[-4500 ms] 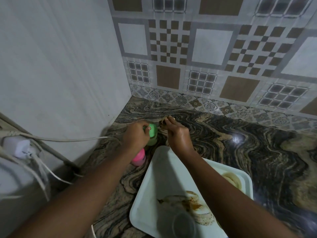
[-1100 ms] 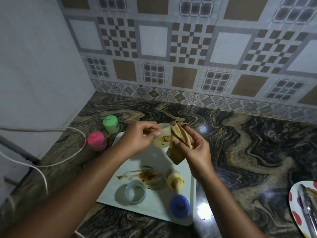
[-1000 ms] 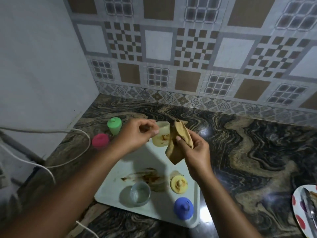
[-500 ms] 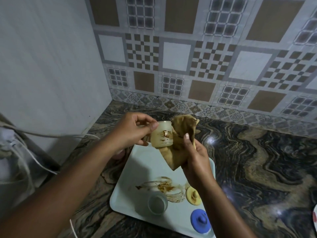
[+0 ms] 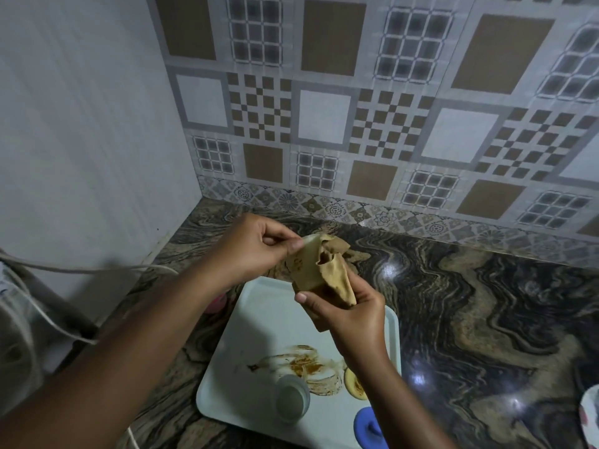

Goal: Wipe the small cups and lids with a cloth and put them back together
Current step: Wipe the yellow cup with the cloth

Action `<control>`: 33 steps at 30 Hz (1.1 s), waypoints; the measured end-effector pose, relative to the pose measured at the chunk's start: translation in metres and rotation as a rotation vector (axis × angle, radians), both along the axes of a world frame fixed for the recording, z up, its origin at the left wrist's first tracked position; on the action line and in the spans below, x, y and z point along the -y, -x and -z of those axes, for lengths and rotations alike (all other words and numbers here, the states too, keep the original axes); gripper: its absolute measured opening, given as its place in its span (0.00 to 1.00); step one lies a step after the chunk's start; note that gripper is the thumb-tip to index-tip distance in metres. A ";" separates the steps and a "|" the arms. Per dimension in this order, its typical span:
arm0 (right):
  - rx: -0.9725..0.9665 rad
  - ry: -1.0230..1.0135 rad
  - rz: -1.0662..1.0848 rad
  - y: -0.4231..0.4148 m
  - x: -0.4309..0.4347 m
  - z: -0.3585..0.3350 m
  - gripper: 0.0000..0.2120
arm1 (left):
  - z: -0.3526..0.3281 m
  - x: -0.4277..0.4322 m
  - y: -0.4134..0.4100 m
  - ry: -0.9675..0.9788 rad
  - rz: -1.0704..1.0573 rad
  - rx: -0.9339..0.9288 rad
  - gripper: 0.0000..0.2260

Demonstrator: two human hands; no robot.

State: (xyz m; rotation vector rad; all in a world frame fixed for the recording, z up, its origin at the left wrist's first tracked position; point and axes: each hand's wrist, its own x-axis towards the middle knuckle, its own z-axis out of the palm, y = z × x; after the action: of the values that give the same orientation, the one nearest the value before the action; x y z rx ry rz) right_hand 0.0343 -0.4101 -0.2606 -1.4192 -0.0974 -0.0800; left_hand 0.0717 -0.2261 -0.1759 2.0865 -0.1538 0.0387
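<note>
A small translucent cup (image 5: 304,264), pale yellow and smeared with brown stains on its side, is held in the air just above the far end of the tray, at the middle of the frame. The left hand (image 5: 256,251) pinches it at one end between thumb and fingers. A tan cloth (image 5: 334,273) is pushed into the cup's other end and drapes down over it; the right hand (image 5: 353,312) is closed around the cloth from below, thumb on the near side.

Below the hands lies a pale rectangular tray (image 5: 259,322) with rounded corners, streaked with brown smears near its middle. On its near part stand a clear small cup (image 5: 291,401), upright and open, a yellow lid (image 5: 355,385) with brown residue, partly hidden by the right forearm, and a blue lid (image 5: 369,427) at the lower edge of the frame. A pink object (image 5: 218,304) peeks out beside the left forearm, just off the tray's left edge; what it is cannot be told.

The worktop (image 5: 470,303) is glossy dark stone with swirling tan veins and spots of reflected light. Behind it runs a wall of patterned tiles (image 5: 372,124) in brown, white and grey checks; a plain pale wall (image 5: 87,124) fills the upper left. White cables (image 5: 81,270) cross the left edge, and the rim of a spotted plate (image 5: 590,416) shows at the lower right.
</note>
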 end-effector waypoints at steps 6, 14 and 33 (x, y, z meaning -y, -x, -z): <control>0.082 -0.029 0.000 0.001 0.004 0.000 0.13 | -0.003 -0.003 0.000 0.027 0.091 0.018 0.07; 0.332 0.351 0.115 0.005 0.004 0.012 0.42 | -0.008 0.015 0.014 -0.123 0.021 0.161 0.06; 0.364 0.119 0.073 0.010 0.005 -0.008 0.09 | -0.018 0.007 0.016 0.087 0.034 0.140 0.07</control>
State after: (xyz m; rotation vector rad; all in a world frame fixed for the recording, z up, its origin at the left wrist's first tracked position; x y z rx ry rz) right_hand 0.0248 -0.4155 -0.2523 -1.5145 -0.3554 -0.3985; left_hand 0.0556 -0.2328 -0.1583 1.9940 -0.2681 0.1678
